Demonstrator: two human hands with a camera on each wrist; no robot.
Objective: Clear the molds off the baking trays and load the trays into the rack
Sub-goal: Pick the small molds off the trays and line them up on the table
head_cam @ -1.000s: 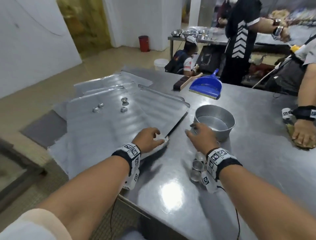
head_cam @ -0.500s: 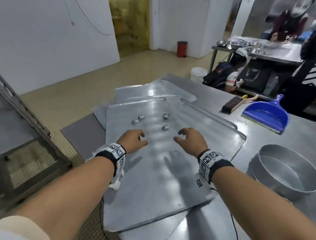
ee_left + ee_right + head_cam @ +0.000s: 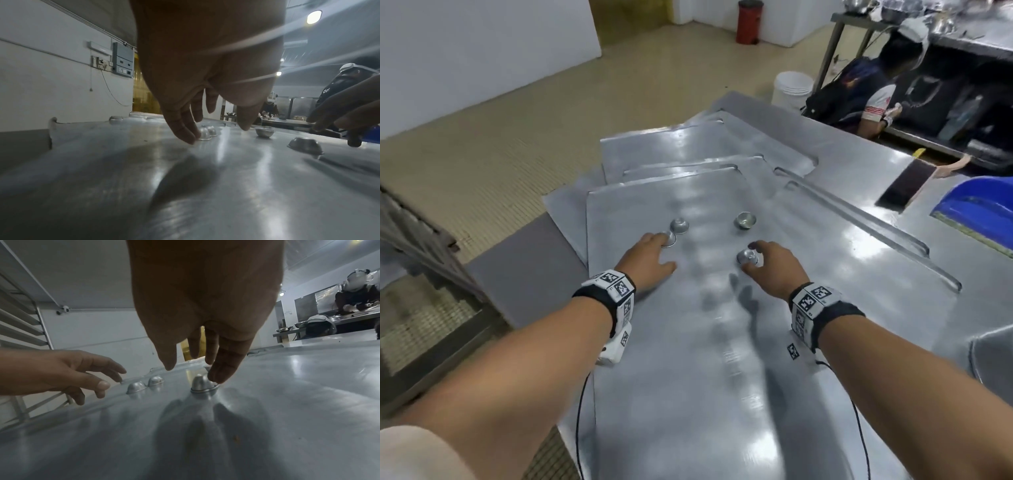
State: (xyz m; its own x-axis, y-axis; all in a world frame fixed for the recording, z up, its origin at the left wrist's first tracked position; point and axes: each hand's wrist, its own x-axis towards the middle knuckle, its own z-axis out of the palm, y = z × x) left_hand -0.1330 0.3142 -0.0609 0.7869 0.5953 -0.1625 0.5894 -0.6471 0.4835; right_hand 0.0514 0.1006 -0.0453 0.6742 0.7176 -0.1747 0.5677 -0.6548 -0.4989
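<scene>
Several baking trays (image 3: 688, 377) lie stacked on the steel table. On the top tray stand small metal molds: two inverted ones at the left (image 3: 679, 225), an upright one (image 3: 745, 219) farther right, and an inverted one (image 3: 747, 257) nearer me. My left hand (image 3: 659, 251) reaches out with relaxed fingers, its fingertips (image 3: 191, 140) touching the nearer left mold (image 3: 204, 134). My right hand (image 3: 756, 260) arches over the near inverted mold (image 3: 202, 384), one fingertip on its rim and the thumb raised clear of it. Neither hand holds anything.
A round cake tin (image 3: 989, 359) sits at the right edge of the table. A blue dustpan (image 3: 976, 212) and a brush (image 3: 907, 181) lie at the back right. A metal rack (image 3: 421, 240) stands to my left. A person (image 3: 859, 92) crouches behind, by a white bucket (image 3: 792, 87).
Both hands moved forward from the tray's near corner and the cake tin up to the molds. My view swung left and down over the trays.
</scene>
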